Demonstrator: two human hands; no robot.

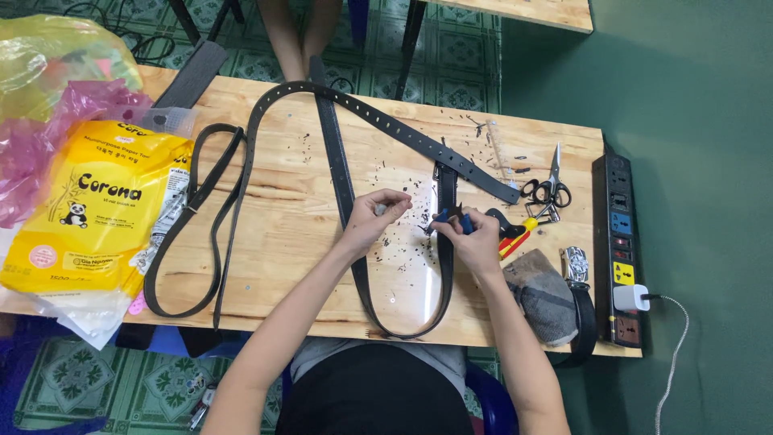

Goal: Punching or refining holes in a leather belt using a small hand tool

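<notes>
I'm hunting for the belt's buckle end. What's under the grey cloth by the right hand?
Only the wooden table shows around the grey cloth; a buckled black strap lies beside it. Anything beneath is covered.

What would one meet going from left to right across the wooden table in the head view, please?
Yellow package → thin dark strap loop → left hand → right hand with blue-handled tool → scissors → black power strip.
</notes>
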